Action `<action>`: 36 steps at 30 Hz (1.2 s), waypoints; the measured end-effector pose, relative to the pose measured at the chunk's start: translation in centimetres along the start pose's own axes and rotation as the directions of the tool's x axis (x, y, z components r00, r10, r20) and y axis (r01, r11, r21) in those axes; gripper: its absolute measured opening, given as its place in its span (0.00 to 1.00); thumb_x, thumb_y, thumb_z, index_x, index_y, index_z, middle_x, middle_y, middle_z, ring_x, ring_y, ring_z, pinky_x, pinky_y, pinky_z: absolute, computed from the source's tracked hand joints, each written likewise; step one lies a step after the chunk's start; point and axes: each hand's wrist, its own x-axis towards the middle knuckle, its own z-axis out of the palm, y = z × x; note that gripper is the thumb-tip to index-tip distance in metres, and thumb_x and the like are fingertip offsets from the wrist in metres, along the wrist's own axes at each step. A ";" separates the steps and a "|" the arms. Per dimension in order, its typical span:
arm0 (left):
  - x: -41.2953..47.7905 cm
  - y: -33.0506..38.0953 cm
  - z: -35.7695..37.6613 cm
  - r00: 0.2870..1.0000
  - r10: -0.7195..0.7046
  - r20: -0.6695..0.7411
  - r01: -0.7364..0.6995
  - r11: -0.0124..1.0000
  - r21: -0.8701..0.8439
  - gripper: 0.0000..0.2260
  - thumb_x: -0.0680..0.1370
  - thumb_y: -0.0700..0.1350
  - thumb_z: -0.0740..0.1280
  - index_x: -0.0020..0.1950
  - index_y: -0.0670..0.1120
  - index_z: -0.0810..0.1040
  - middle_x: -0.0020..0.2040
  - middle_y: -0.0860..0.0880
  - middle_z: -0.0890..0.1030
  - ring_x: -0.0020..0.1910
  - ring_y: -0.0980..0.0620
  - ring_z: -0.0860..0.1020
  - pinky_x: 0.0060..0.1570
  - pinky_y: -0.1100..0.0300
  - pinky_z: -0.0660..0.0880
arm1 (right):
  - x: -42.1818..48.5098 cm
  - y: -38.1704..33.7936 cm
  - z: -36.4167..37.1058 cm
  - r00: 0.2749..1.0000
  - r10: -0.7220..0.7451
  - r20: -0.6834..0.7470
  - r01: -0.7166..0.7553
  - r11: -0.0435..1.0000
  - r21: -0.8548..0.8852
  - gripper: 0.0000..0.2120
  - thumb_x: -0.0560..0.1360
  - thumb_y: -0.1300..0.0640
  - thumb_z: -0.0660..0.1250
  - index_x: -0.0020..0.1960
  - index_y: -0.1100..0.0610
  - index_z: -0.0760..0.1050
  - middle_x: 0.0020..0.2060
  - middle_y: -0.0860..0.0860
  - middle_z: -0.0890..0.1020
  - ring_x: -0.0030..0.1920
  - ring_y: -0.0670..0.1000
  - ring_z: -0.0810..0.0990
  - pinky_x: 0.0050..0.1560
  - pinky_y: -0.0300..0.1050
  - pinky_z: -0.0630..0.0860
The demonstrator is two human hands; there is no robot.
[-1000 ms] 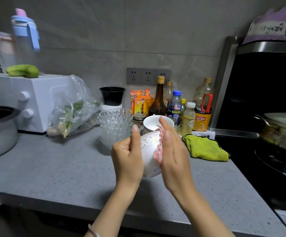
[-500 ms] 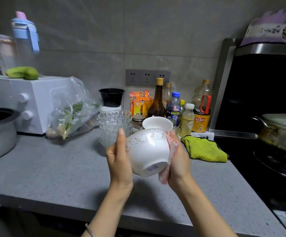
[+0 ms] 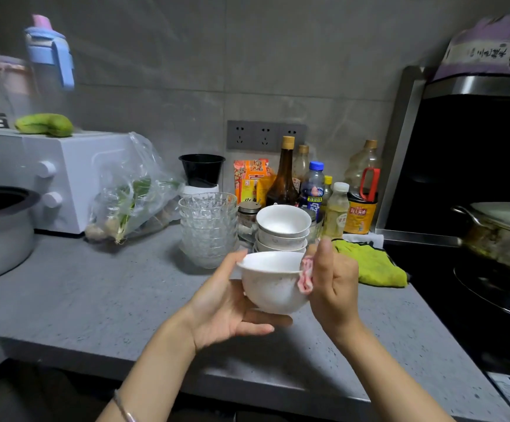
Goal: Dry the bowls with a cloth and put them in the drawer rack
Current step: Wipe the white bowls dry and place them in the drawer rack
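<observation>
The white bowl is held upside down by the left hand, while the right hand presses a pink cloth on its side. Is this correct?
Not quite. The head view shows the white bowl upright, opening facing up, not upside down. The rest holds: the left hand holds it and the right hand presses the pink cloth on its side.

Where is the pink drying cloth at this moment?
In the head view, centre-right: the right hand pinches the pink cloth against the right rim of the white bowl, which the left hand holds above the counter.
</observation>
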 end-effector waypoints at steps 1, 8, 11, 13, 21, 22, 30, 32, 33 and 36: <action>0.0 -0.1 -0.2 1.000 -0.004 0.017 0.006 0.998 -0.069 0.23 0.76 0.59 0.57 0.62 0.45 0.76 0.53 0.37 0.82 0.44 0.36 0.83 0.31 0.56 0.81 | -0.1 0.1 -0.2 0.998 -0.054 0.045 0.056 0.998 -0.043 0.33 0.83 0.43 0.46 0.26 0.58 0.68 0.22 0.48 0.70 0.25 0.45 0.68 0.26 0.43 0.64; 1.1 -1.4 -0.2 0.935 0.293 -0.198 -0.289 0.956 0.050 0.20 0.78 0.60 0.59 0.59 0.49 0.79 0.53 0.42 0.84 0.49 0.43 0.82 0.45 0.43 0.80 | 2.6 -1.3 -0.5 0.820 -0.056 0.569 0.219 0.950 -0.223 0.26 0.81 0.42 0.43 0.60 0.53 0.76 0.57 0.48 0.77 0.62 0.46 0.71 0.65 0.43 0.62; 1.0 -1.3 -0.3 0.911 0.343 -0.226 -0.338 0.939 0.062 0.22 0.77 0.62 0.58 0.59 0.49 0.79 0.53 0.43 0.84 0.50 0.43 0.83 0.42 0.46 0.80 | 2.9 -1.7 -1.5 0.694 -0.042 0.719 0.349 0.892 -0.285 0.28 0.79 0.37 0.45 0.70 0.49 0.68 0.67 0.45 0.70 0.70 0.45 0.61 0.73 0.44 0.52; 1.0 -1.2 -0.6 0.901 0.359 -0.242 -0.353 0.933 0.069 0.21 0.78 0.60 0.58 0.58 0.48 0.80 0.49 0.43 0.85 0.44 0.45 0.83 0.37 0.50 0.80 | 2.7 -1.9 -2.5 0.575 -0.067 0.816 0.428 0.874 -0.229 0.25 0.79 0.38 0.49 0.67 0.51 0.72 0.66 0.46 0.72 0.69 0.44 0.65 0.72 0.41 0.53; 2.6 -2.7 0.5 0.754 0.476 -0.454 -0.465 0.874 0.144 0.14 0.81 0.54 0.59 0.60 0.48 0.76 0.55 0.43 0.82 0.49 0.47 0.81 0.36 0.54 0.80 | -1.7 -2.2 -2.2 0.471 0.092 0.877 0.527 0.768 -0.364 0.29 0.72 0.41 0.59 0.68 0.56 0.70 0.63 0.54 0.77 0.63 0.54 0.74 0.69 0.47 0.65; 2.7 -3.0 0.9 0.746 0.471 -0.472 -0.474 0.872 0.122 0.13 0.80 0.54 0.60 0.59 0.49 0.76 0.55 0.44 0.81 0.51 0.47 0.80 0.42 0.53 0.80 | -2.2 -3.0 -1.5 0.503 0.152 0.851 0.351 0.863 -0.362 0.28 0.71 0.45 0.60 0.67 0.57 0.68 0.62 0.55 0.77 0.60 0.55 0.74 0.64 0.48 0.68; 2.6 -2.6 -0.3 0.768 0.509 -0.389 -0.445 0.861 0.249 0.14 0.82 0.47 0.57 0.64 0.45 0.75 0.58 0.43 0.81 0.53 0.49 0.80 0.45 0.60 0.78 | -0.8 0.8 -2.9 0.442 -0.043 0.896 0.705 0.634 -0.317 0.25 0.64 0.59 0.70 0.62 0.53 0.78 0.62 0.50 0.79 0.66 0.50 0.74 0.71 0.50 0.60; 2.1 -2.2 -0.3 0.829 0.475 -0.295 -0.374 0.863 0.339 0.14 0.82 0.50 0.57 0.63 0.49 0.75 0.56 0.47 0.82 0.49 0.53 0.81 0.42 0.60 0.77 | 0.7 1.7 -3.6 0.355 -0.003 0.935 0.821 0.479 -0.311 0.25 0.67 0.56 0.71 0.64 0.54 0.77 0.66 0.50 0.76 0.72 0.51 0.66 0.74 0.51 0.51; 2.0 -2.1 -0.4 0.846 0.458 -0.274 -0.350 0.863 0.364 0.14 0.81 0.51 0.58 0.63 0.50 0.76 0.55 0.48 0.83 0.49 0.54 0.82 0.41 0.60 0.77 | 1.2 1.8 -3.8 0.341 0.021 0.940 0.827 0.468 -0.311 0.26 0.67 0.53 0.71 0.65 0.55 0.76 0.67 0.51 0.74 0.73 0.51 0.62 0.75 0.51 0.48; 2.0 -1.8 -0.1 0.831 0.467 -0.303 -0.362 0.867 0.342 0.13 0.82 0.50 0.58 0.62 0.50 0.75 0.56 0.47 0.82 0.52 0.51 0.81 0.49 0.55 0.77 | 0.5 1.3 -3.9 0.366 0.035 0.930 0.797 0.505 -0.333 0.28 0.67 0.47 0.72 0.63 0.57 0.76 0.67 0.53 0.75 0.73 0.53 0.65 0.75 0.50 0.46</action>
